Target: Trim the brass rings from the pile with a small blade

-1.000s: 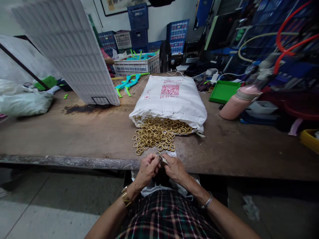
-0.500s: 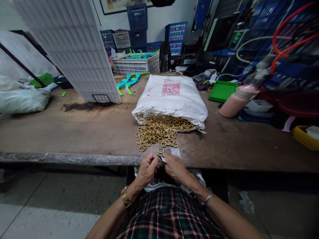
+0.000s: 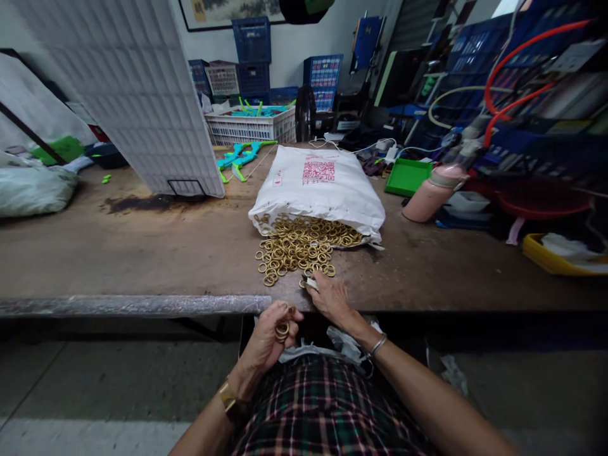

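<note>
My left hand (image 3: pixel 274 332) is curled around several gold-coloured rings (image 3: pixel 282 330) at the table's front edge. My right hand (image 3: pixel 330 296) reaches over the table, closed on a small tool (image 3: pixel 311 283) with a whitish body and a dark tip; its exact kind is too small to tell. The tool's tip is at a single ring (image 3: pixel 301 284) close to the front of the loose pile of gold rings (image 3: pixel 297 253). That pile spills from the open mouth of a white woven sack (image 3: pixel 318 183) with red printing, which lies on its side.
The wooden table (image 3: pixel 180 253) carries a ribbed white panel (image 3: pixel 156 114) at left. Turquoise toy bows (image 3: pixel 240 157) and a white crate (image 3: pixel 247 130) stand behind. To the right are a green tray (image 3: pixel 407 177), a pink bottle (image 3: pixel 432 196) and a yellow tray (image 3: pixel 560 256).
My hands, close together before, are now apart. My right hand has moved forward with the tool to the ring near the pile; my left has turned, showing the rings in it. The view has shifted right.
</note>
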Tool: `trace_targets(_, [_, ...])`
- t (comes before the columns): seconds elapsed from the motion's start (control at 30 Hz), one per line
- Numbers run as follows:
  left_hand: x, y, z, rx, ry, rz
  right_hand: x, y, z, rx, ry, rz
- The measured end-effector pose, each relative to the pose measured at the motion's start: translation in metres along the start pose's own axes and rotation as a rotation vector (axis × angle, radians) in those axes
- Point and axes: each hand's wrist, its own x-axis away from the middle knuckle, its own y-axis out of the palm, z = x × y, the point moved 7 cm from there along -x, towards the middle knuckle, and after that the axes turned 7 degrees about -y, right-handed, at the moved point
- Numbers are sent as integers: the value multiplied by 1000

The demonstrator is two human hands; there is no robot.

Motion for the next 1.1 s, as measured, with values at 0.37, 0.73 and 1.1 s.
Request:
trace_targets(0.37, [-6,-21,-13,281,-133,80,-8,3,-7,32,28,-54])
trace_targets(0.73, [-6,-27,-11,164,-61,99,-6,5,-13,23,4,-20])
trace_targets(1.1, [-8,-18,-6,1,-48,170,-11,7,-18,54,24,-99])
